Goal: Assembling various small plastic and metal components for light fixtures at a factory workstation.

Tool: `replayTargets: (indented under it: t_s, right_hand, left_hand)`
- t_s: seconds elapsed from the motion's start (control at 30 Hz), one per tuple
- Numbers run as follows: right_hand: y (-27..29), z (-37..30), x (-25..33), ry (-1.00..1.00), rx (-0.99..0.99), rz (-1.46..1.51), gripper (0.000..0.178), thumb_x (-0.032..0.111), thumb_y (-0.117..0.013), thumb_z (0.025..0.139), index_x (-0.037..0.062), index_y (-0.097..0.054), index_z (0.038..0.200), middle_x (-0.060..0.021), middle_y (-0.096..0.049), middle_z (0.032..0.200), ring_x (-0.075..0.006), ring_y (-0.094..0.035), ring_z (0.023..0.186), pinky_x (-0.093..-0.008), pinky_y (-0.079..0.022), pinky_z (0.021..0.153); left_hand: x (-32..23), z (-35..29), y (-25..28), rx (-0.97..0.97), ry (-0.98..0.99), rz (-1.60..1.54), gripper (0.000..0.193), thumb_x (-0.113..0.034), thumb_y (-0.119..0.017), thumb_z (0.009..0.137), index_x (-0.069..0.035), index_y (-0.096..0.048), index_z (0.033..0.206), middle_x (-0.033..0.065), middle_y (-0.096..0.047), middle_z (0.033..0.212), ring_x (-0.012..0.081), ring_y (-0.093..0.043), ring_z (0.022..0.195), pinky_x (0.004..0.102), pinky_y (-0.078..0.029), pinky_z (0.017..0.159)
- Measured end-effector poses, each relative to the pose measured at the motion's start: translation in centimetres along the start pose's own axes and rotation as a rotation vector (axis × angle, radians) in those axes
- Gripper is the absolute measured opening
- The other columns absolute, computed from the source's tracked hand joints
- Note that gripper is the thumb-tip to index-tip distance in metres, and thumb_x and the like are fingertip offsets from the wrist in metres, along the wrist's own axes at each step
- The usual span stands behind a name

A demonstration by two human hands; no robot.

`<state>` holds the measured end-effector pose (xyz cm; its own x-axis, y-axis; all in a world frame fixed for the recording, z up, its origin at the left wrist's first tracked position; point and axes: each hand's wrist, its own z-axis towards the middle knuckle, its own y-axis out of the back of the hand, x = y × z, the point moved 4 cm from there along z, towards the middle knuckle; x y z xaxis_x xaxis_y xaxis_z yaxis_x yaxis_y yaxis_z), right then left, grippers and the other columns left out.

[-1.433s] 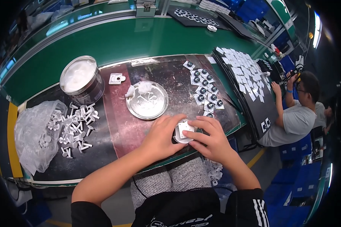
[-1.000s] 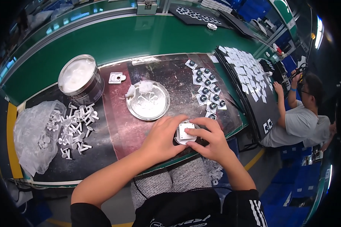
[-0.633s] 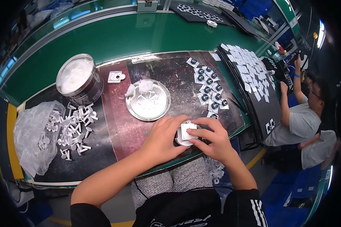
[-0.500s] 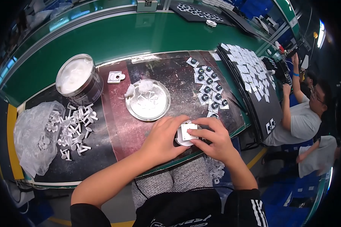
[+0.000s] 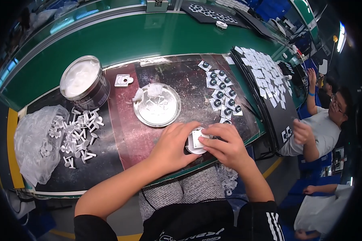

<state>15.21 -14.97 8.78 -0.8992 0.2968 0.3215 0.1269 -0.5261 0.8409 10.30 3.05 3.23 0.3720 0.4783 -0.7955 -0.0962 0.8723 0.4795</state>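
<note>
Near the table's front edge, my left hand (image 5: 175, 145) curls round the side of a round white plastic housing (image 5: 194, 150). A square white board (image 5: 198, 138) with small holes lies on top of the housing, slightly tilted. The fingers and thumb of my right hand (image 5: 225, 144) close on the right side of the board. What lies under the board is hidden. Beyond my hands is a round metal lid (image 5: 159, 114) with white grease and several small white parts on it. Several square boards with dark round components (image 5: 219, 95) lie to the right.
A tin of white grease (image 5: 82, 80) stands back left, beside a white plastic bracket (image 5: 123, 80). Several white stemmed parts (image 5: 82, 134) spill from a clear plastic bag (image 5: 40, 140). A black tray of white boards (image 5: 265, 80) borders the right side. Co-workers (image 5: 321, 124) sit beyond it.
My right fingers have shifted slightly on the board, and the board has moved a little left. At the right, a co-worker's hands have moved and another person has come nearer.
</note>
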Motion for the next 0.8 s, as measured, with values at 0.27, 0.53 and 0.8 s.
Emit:
replayTargets:
  t_s: [0.27,0.53,0.8]
  right_hand:
    - [-0.3,0.5,0.2,-0.043,0.035,0.087,0.028,0.009,-0.082,0.083,0.0085,-0.078,0.11,-0.0081,-0.071,0.116,-0.0283,-0.068,0.099,-0.0406,-0.053,0.087]
    - [-0.3,0.1,0.3,-0.072,0.039,0.048,0.03,0.009,-0.082,0.082,0.0089,-0.078,0.111,-0.0074,-0.071,0.117,-0.0298,-0.066,0.108,-0.0427,-0.052,0.092]
    - [0.4,-1.3,0.7,0.013,0.0,-0.2,0.033,0.019,-0.08,0.081,0.0137,-0.078,0.114,0.0004,-0.073,0.122,-0.0302,-0.062,0.119,-0.0479,-0.046,0.103]
  left_hand:
    - [0.1,-0.1,0.2,0.03,0.05,0.007,0.078,-0.021,-0.091,0.071,-0.007,-0.056,0.14,0.0154,-0.065,0.132,0.0371,-0.059,0.125,0.0468,-0.046,0.107]
    - [0.0,-0.1,0.2,-0.014,-0.012,0.013,0.074,-0.019,-0.086,0.074,-0.008,-0.055,0.139,0.0161,-0.065,0.122,0.0378,-0.059,0.119,0.0476,-0.047,0.103]
    - [-0.4,0.1,0.0,0.004,-0.015,0.01,0.072,-0.021,-0.085,0.075,-0.008,-0.055,0.139,0.0161,-0.065,0.124,0.0369,-0.059,0.119,0.0472,-0.047,0.104]
